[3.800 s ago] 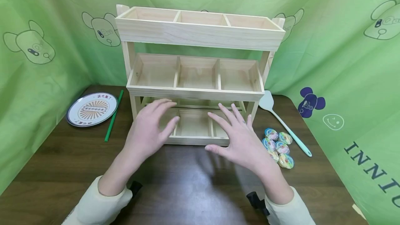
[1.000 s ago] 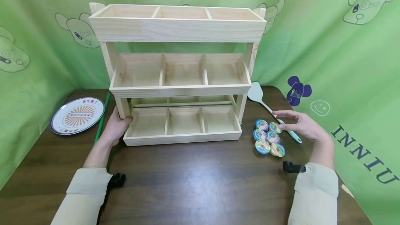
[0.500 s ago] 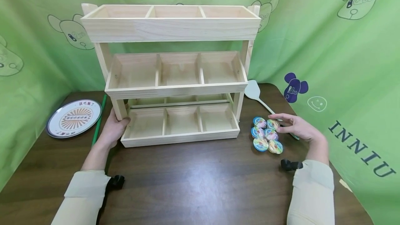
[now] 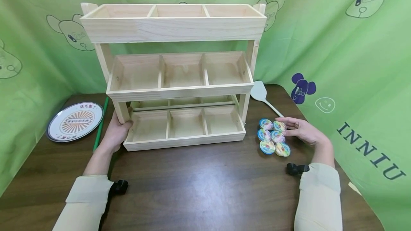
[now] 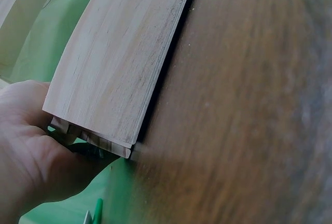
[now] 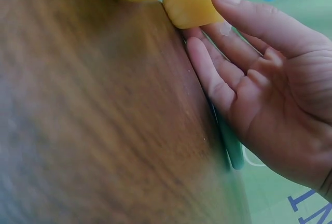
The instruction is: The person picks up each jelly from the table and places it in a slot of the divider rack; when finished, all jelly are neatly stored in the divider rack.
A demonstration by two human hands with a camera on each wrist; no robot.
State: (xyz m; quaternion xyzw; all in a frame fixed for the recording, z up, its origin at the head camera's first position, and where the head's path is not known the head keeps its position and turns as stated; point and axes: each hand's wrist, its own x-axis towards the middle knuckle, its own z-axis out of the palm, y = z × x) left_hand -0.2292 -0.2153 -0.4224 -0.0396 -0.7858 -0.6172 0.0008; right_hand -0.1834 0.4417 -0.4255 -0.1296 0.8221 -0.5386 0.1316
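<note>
A pale wooden three-tier rack [image 4: 174, 30] with divided trays stands at the back of the table. My left hand [image 4: 115, 133] grips its front left leg beside the lowest tray. In the left wrist view, the left hand [image 5: 31, 146] reaches behind that tray's end [image 5: 119, 63], which hides the fingertips. On the right, my right hand [image 4: 303, 131] pinches the back right jelly cup [image 4: 278, 126] in a cluster of several foil-lidded cups. The right wrist view has the thumb at the yellow cup's [image 6: 192, 9] rim and the fingers along its far side.
A pale turner [image 4: 258, 90] lies right of the rack, its handle running behind my right hand. Left of the rack lie a round printed plate [image 4: 77, 121] and a thin green stick [image 4: 102, 124]. Green cloth [image 4: 353, 67] surrounds the dark wooden table [image 4: 192, 191].
From both hands raised before the rack, the left went to its leg and the right to the jelly cups. Lately the right fingers closed in on the back right cup; the left stayed put.
</note>
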